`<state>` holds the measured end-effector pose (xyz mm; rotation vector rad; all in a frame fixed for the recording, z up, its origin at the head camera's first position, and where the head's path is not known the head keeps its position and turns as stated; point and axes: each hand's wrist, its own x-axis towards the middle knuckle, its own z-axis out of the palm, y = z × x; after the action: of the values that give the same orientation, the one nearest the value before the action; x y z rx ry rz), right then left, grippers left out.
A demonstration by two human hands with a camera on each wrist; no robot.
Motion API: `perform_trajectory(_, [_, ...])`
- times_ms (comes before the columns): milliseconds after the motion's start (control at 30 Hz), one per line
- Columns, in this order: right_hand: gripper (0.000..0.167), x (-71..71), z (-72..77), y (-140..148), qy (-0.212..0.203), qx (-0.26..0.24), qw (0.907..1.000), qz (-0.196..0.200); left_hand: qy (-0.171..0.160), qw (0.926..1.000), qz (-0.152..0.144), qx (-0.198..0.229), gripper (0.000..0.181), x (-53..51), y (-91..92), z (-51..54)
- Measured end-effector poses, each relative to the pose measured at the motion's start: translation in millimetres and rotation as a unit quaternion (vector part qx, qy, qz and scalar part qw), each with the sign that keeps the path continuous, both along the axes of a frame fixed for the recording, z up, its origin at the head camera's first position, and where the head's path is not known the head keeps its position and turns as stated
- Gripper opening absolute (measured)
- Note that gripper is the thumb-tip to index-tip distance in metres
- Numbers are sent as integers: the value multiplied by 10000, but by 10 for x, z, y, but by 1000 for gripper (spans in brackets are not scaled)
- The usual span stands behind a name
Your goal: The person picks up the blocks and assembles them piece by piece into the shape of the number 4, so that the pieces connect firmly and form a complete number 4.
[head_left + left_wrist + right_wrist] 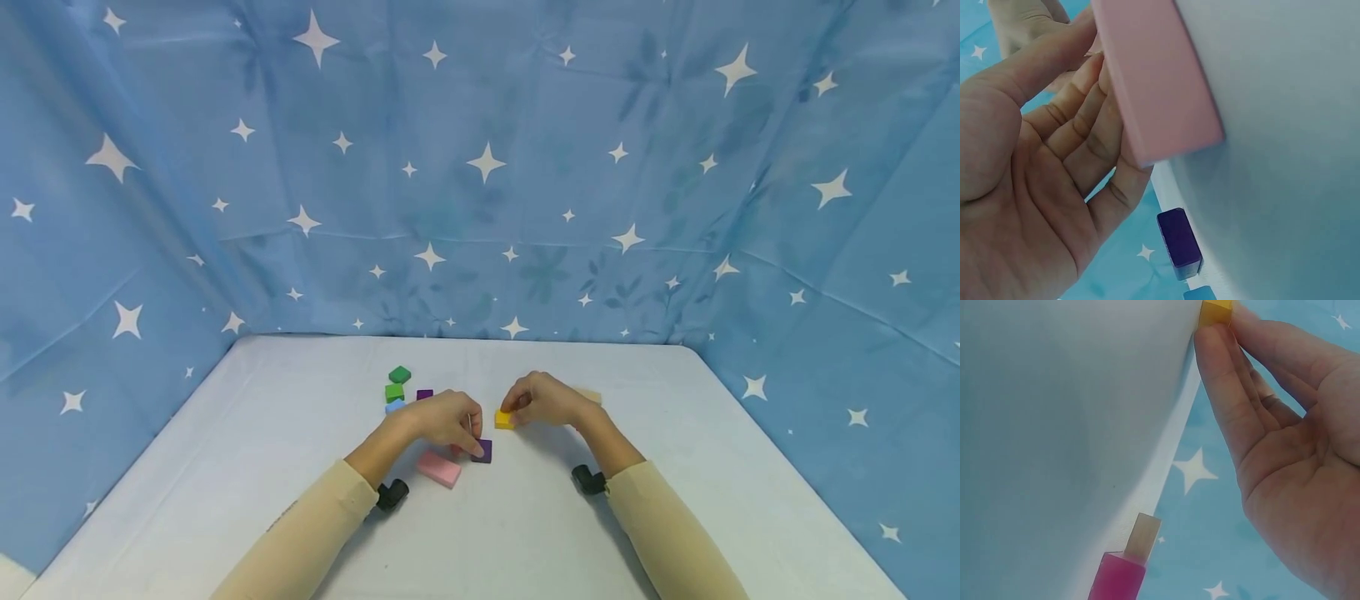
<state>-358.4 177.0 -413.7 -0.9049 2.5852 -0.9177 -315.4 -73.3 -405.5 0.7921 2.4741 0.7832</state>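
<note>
In the head view my left hand (450,419) pinches a dark purple block (486,451) low over the white table, thumb along its near side. To its right, my right hand (546,400) pinches a yellow block (503,419) between thumb and fingers. The right wrist view shows that yellow block (1215,312) at the fingertips of the right hand (1291,437). A pink block (438,469) lies just in front of the left hand. In the left wrist view this pink block (1157,81) hides the left fingertips. A bit of a red block (455,450) shows under the left hand.
Left of the hands lie a dark green block (400,374), a light green block (394,392), a blue block (394,406) and another purple block (424,394). Beyond the right hand sit a tan block (589,395) and a magenta block (1117,577). A starred blue curtain (480,208) surrounds the table.
</note>
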Motion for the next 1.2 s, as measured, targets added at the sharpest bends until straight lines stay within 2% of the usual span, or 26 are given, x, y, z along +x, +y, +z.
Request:
perform_trajectory(333, [19, 24, -5, -39, -71, 52, 9996, 258, -8, 9999, -30, -146, 21, 28, 29, 1])
perform_trajectory(567, [19, 44, 15, -64, -136, 54, 9989, 442, 252, 9991, 32, -338, 24, 42, 24, 20])
perform_trajectory(1200, [21, 79, 34, -104, -167, -55, 9974, 697, 191, 9997, -41, -176, 24, 66, 39, 21])
